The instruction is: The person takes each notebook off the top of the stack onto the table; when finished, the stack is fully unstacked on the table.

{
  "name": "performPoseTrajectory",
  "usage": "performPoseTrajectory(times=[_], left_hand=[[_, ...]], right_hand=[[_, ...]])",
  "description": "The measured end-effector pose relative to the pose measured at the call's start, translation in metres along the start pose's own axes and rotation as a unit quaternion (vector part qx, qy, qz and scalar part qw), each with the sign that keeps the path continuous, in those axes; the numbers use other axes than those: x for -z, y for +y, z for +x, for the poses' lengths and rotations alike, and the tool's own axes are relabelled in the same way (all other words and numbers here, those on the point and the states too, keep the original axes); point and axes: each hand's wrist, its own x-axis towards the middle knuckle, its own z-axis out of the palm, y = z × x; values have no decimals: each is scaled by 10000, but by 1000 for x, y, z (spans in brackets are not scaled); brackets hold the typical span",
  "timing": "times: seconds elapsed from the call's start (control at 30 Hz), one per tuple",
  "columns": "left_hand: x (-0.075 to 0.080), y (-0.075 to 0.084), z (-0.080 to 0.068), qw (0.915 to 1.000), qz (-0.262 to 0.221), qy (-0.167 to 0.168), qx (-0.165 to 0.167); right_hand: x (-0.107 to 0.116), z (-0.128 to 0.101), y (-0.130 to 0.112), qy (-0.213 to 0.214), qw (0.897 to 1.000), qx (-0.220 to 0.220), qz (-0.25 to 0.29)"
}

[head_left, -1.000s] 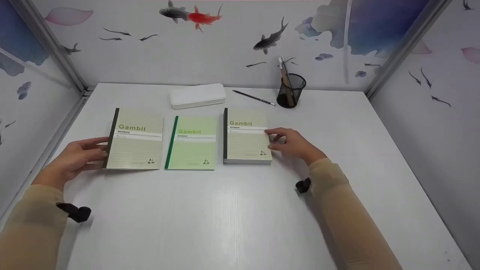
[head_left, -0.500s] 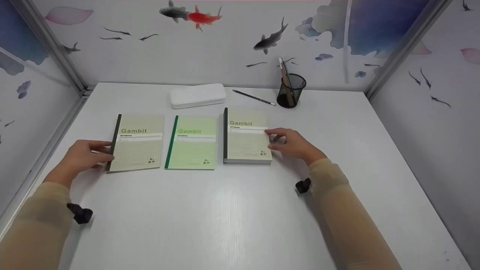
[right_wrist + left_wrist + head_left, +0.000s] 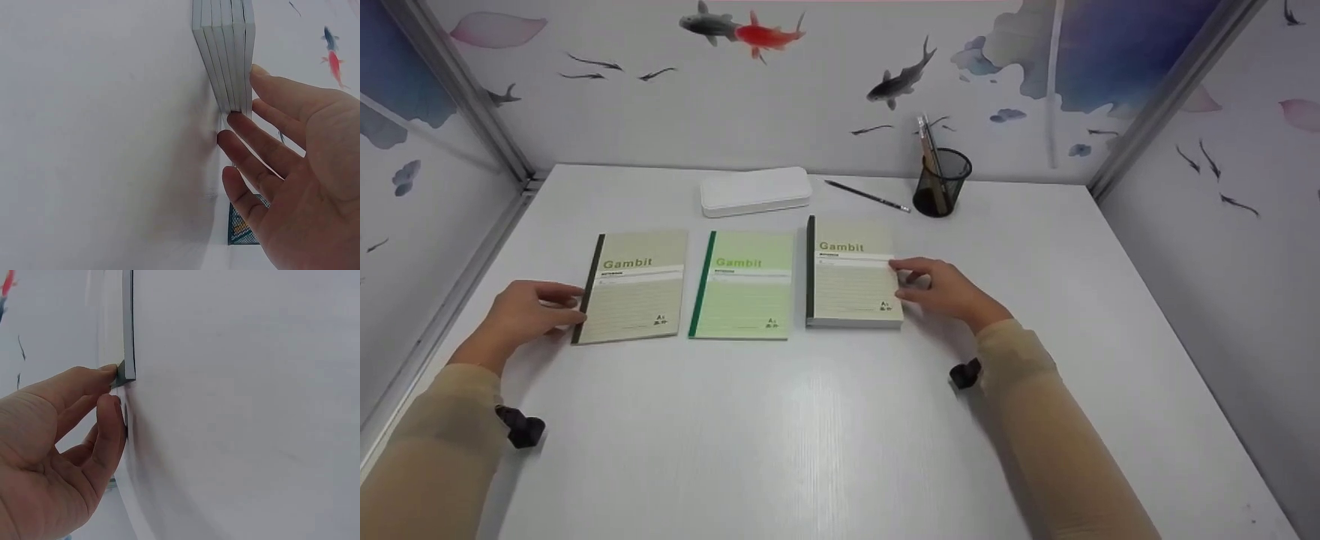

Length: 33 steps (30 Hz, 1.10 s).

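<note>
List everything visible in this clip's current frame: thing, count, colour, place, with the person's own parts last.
single notebook, dark spine: 1, beige, left of the row
single notebook, green spine: 1, light green, middle
notebook stack: 1 stack, beige, right
case: 1, white, behind the notebooks
pencil: 1, dark, lying beside the cup
mesh pen cup: 1, black, rear, holding pens
table: 1, white
wall panels: white, fish prints, around the table
left hand: fingertips at the dark spine
right hand: straight fingers against the stack's open edge

beige notebook (image 3: 634, 287), green notebook (image 3: 744, 285), white table (image 3: 825, 420)
</note>
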Motion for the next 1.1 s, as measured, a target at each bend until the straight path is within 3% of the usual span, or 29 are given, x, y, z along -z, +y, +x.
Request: performPoseTrajectory(times=[0.2, 0.37, 0.63, 0.83, 1.1], left_hand=[[-7, 18, -3, 9986, 268, 344, -288], [-26, 48, -4, 9962, -54, 569, -660], [-61, 100, -1, 9952, -361, 248, -878], [-92, 127, 6, 9932, -566, -54, -1018], [-137, 167, 21, 9812, -1040, -370, -1582]], right_hand=[[1, 0, 0, 5, 10000, -19, -97], [2, 0, -2, -14, 9999, -89, -140], [0, -1, -4, -21, 9999, -104, -116], [-3, 0, -4, 10, 10000, -74, 15], [-1, -1, -4, 18, 10000, -56, -8]])
